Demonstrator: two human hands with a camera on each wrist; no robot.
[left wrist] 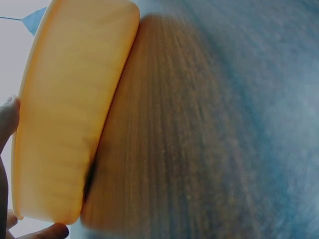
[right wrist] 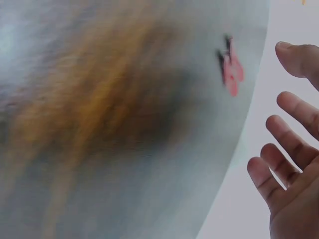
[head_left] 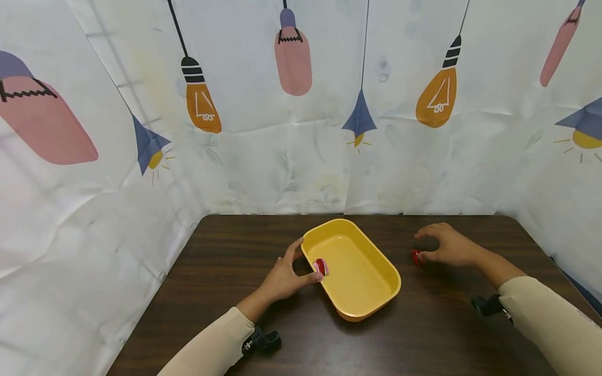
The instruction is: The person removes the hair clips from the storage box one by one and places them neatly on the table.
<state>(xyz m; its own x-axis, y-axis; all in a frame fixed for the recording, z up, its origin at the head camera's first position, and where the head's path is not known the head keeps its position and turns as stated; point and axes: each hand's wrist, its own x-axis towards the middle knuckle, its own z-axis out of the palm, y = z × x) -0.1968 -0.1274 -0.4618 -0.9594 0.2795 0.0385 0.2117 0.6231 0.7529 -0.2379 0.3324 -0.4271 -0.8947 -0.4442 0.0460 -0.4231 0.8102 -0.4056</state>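
Observation:
A yellow plastic tray (head_left: 357, 279) stands at a slant mid-table. My left hand (head_left: 285, 274) holds it at its left side, index fingertip at the far corner and thumb over the rim. In the left wrist view, the tray's outer wall (left wrist: 75, 114) fills the left part, with fingertips at its edge. Just inside the rim by the thumb lies a small pink-and-red piece (head_left: 321, 267). To the tray's right, my right hand (head_left: 449, 245) reaches, fingers parted, over a small red clip-like piece (head_left: 417, 257). The right wrist view shows that piece (right wrist: 232, 72) apart from the fingers.
The dark wood-grain tabletop (head_left: 226, 250) spreads around the tray. A white curtain (head_left: 320, 156) printed with lamps hangs behind it and along the sides. A black strap device (head_left: 261, 342) sits at my left wrist, another (head_left: 489, 305) at the right.

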